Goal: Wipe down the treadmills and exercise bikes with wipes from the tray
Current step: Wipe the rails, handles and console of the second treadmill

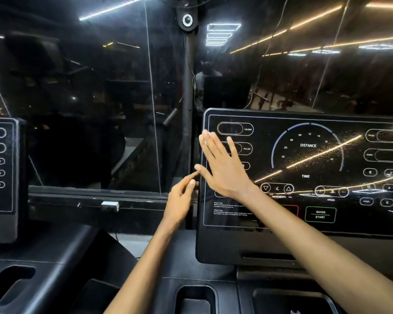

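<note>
Black treadmill deck (186, 257) beneath the display panel (307, 159): recessed holder (194, 300) below the panel's left corner; slot (9, 284) far left.

A console (309, 173) stands at right and a second console (0, 166) at the far left edge, with a post (187, 132) between them and glass (89, 109) behind. The right hand (222, 168) is before the right console's left part. The left hand (182, 196) is just beside that edge, lower. A recess (194, 298) sits below, nearest the viewer.
</note>
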A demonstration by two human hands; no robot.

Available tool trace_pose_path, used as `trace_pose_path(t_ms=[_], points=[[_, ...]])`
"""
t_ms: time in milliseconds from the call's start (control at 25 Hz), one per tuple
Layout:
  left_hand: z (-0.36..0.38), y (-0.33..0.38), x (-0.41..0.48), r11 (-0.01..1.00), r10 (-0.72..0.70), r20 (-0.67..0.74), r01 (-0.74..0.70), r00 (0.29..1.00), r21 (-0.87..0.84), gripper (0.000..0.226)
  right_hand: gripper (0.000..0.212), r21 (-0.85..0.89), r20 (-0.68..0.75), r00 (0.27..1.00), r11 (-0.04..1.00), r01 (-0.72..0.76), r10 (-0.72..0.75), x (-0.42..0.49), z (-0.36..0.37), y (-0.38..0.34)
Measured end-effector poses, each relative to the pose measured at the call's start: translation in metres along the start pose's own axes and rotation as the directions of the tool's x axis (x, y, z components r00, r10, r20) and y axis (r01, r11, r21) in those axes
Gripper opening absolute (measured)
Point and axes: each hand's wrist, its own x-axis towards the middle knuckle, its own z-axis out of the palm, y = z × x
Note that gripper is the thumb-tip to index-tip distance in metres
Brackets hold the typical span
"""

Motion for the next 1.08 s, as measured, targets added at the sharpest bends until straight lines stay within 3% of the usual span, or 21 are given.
trace_pose_path(t_ms=[200,360,520,640,760,920,1080], points=[[0.005,0.001,0.0,0.995,-0.074,-0.012,0.073,0.997,-0.072,0.033,0.069,0.082,0.009,0.994,0.991,-0.109,0.108,-0.007,-0.003,0.0],[0.002,-0.007,-0.001,1.0,-0.029,0.011,0.029,1.0,-0.005,0.037,0.071,0.071,0.083,0.996,0.997,-0.013,0.007,-0.069,0.019,-0.017],[0.004,-0.014,0.001,1.0,-0.011,0.018,0.01,1.0,0.028,0.039,0.073,0.081,0.167,0.986,0.996,-0.033,0.019,-0.127,0.038,-0.032],[0.007,-0.014,-0.003,0.997,-0.008,-0.012,0.009,1.0,0.077,0.038,0.072,0.071,0.191,0.982,0.997,-0.011,-0.002,-0.144,0.042,-0.036],[0.006,-0.017,-0.006,0.995,-0.013,0.003,0.013,1.0,0.099,0.038,0.073,0.078,0.202,0.976,0.992,-0.102,0.085,-0.151,0.043,-0.042],[0.005,-0.016,-0.01,0.993,-0.021,0.015,0.019,1.0,0.12,0.04,0.074,0.091,0.254,0.967,0.996,0.008,-0.031,-0.173,0.054,-0.066],[0.006,-0.026,-0.02,0.99,-0.05,0.071,0.04,0.996,0.138,0.047,0.074,0.104,0.272,0.962,0.994,-0.042,0.012,-0.183,0.057,-0.077]])
